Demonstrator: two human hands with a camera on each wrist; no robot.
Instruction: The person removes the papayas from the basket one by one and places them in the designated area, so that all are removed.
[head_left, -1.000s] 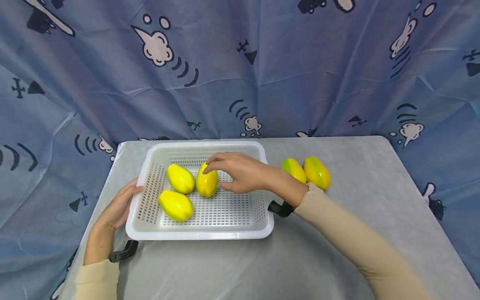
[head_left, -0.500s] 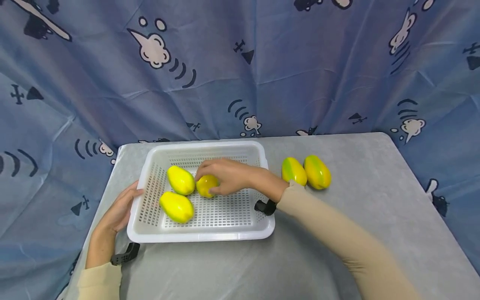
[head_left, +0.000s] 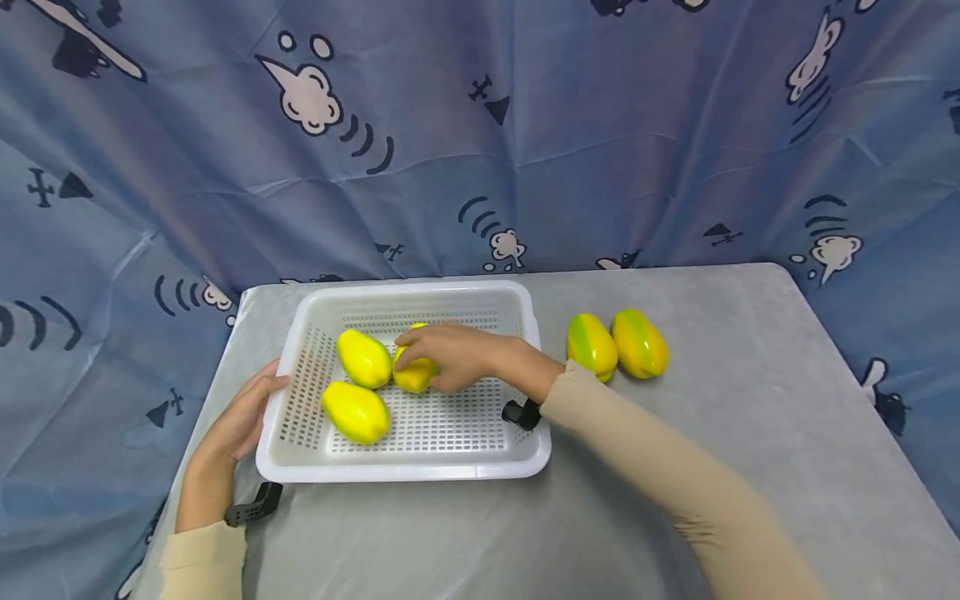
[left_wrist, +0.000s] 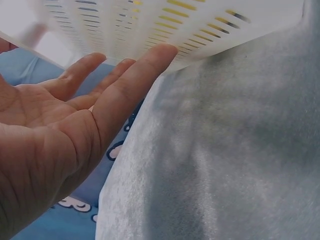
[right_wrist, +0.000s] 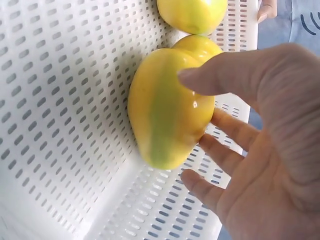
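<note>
Yellow fruit, perhaps too loosely held, risked slipping from the right hand's half-spread fingers; the left hand gripped the basket.

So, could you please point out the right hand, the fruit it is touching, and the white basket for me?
Right hand (head_left: 459, 353): head view, on the back of the hand.
Touched fruit (right_wrist: 166, 110): right wrist view, mid-body, on its green stripe.
White basket (head_left: 405, 473): head view, on the near rim.
</note>
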